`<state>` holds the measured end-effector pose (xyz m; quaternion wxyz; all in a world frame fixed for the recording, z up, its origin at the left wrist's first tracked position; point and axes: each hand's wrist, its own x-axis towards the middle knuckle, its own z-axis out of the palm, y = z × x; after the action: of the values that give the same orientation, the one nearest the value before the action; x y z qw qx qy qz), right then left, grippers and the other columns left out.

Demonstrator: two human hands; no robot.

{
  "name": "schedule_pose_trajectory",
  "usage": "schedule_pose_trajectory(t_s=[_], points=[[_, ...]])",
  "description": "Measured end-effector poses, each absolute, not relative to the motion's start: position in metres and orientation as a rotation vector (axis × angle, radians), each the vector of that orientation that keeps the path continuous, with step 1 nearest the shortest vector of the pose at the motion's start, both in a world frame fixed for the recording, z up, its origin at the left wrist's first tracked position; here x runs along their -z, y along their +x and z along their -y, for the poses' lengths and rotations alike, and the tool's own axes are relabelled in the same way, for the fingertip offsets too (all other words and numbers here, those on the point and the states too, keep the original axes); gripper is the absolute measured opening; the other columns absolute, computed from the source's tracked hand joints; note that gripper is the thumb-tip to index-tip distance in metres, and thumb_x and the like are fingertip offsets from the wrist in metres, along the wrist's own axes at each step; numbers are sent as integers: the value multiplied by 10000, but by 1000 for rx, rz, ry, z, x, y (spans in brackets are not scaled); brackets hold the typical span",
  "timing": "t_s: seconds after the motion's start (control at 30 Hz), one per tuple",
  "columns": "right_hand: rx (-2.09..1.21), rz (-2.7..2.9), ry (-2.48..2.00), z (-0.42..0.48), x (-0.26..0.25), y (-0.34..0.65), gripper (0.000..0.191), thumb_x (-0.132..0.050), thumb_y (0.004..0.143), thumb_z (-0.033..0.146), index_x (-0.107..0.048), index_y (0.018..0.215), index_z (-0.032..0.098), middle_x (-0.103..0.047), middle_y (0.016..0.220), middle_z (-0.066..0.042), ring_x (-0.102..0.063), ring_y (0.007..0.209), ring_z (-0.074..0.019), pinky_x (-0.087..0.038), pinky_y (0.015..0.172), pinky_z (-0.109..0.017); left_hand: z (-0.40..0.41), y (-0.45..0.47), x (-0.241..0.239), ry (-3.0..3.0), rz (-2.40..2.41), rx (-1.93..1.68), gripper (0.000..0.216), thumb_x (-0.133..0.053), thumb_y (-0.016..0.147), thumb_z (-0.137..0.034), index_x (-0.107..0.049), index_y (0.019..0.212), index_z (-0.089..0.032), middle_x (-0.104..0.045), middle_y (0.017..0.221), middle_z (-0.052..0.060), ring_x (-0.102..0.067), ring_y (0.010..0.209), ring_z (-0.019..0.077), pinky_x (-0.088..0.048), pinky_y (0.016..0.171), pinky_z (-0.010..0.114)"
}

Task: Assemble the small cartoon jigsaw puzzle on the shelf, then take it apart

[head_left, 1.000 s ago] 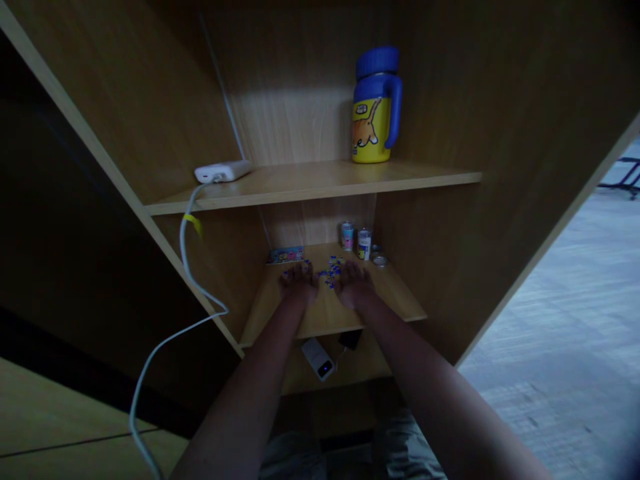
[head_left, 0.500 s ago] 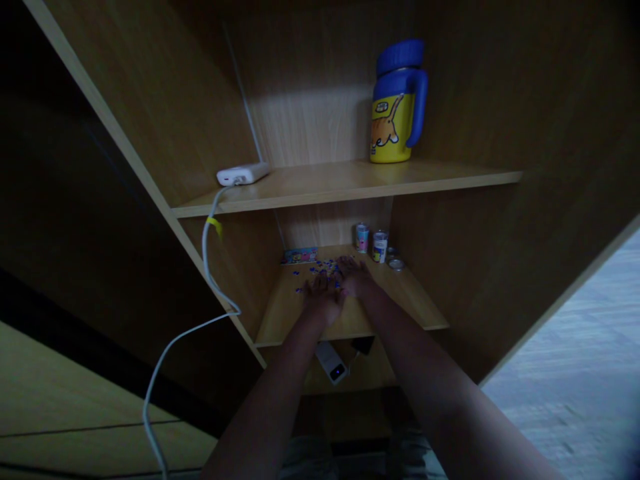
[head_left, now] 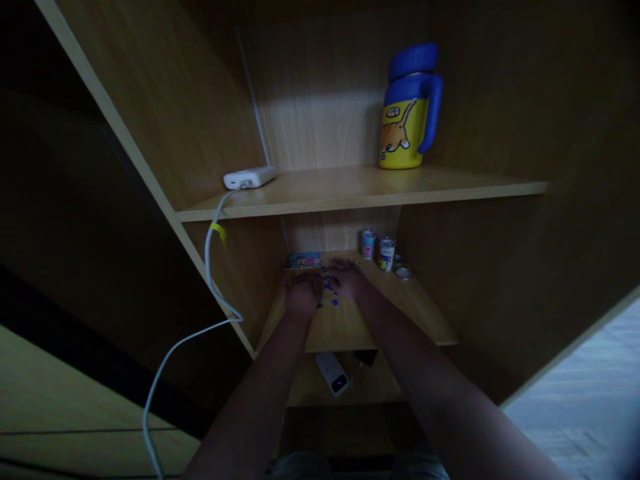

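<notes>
Small blue pieces that look like jigsaw pieces (head_left: 335,303) lie scattered on the middle shelf, some hidden under my hands. My left hand (head_left: 303,295) rests palm down over the left side of the pieces, its fingers spread out low over the board. Beside it my right hand (head_left: 346,279) lies flat with fingers stretched, touching the right side of the pieces. A colourful picture card (head_left: 304,261) leans at the back left, behind my left hand. Two small printed cans (head_left: 369,245) stand at the back right, with round metal lids (head_left: 403,273) next to them.
Above, the upper shelf (head_left: 325,190) holds a white power bank (head_left: 250,177) and a blue-and-yellow mug (head_left: 407,110). A white cable (head_left: 207,267) hangs down the left side. On the shelf below lies another white power bank (head_left: 332,373).
My left hand has moved left across the pieces, and the gap between my hands is wider. My right hand stays over the pieces. The view has shifted slightly.
</notes>
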<state>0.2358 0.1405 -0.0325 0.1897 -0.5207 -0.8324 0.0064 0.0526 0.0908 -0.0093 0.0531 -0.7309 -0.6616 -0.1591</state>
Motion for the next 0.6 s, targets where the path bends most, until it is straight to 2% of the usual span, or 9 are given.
schedule_pose_trajectory(t_s=[0.1, 0.23, 0.4, 0.6], points=[[-52, 2309, -1503, -148, 40, 235, 516, -543, 1089, 416, -624, 1572, 251, -541, 1686, -93, -489, 1568, -284, -308, 1331, -531, -97, 50, 14, -2149, 2042, 516, 345, -588, 1110, -424, -752, 1218, -140, -785, 1207, 129, -719, 1203, 292, -426, 1215, 594], [-47, 2307, -1455, -152, 46, 237, 487, -548, 1088, 423, -663, 1535, 268, -561, 1673, -65, -498, 1559, -263, -323, 1330, -471, -101, 54, 21, -2159, 2007, 547, 397, -476, 1116, -364, -788, 1162, -122, -807, 1157, 195, -725, 1167, 334, -416, 1186, 534], [-40, 2279, -1402, -151, 46, 239, 461, -574, 1076, 375, -703, 1494, 231, -596, 1638, -97, -561, 1509, -264, -384, 1301, -437, -101, 50, 20, -2174, 1991, 564, 356, -513, 1086, -359, -772, 1161, -127, -801, 1201, 190, -721, 1161, 331, -471, 1100, 451], [-64, 2301, -1258, -150, 44, 240, 390, -639, 1013, 257, -791, 1372, 233, -717, 1497, -88, -653, 1411, -241, -455, 1254, -370, -100, 46, 16, -2170, 2014, 583, 293, -555, 1073, -302, -772, 1172, -133, -798, 1185, 174, -737, 1144, 303, -490, 1103, 432]])
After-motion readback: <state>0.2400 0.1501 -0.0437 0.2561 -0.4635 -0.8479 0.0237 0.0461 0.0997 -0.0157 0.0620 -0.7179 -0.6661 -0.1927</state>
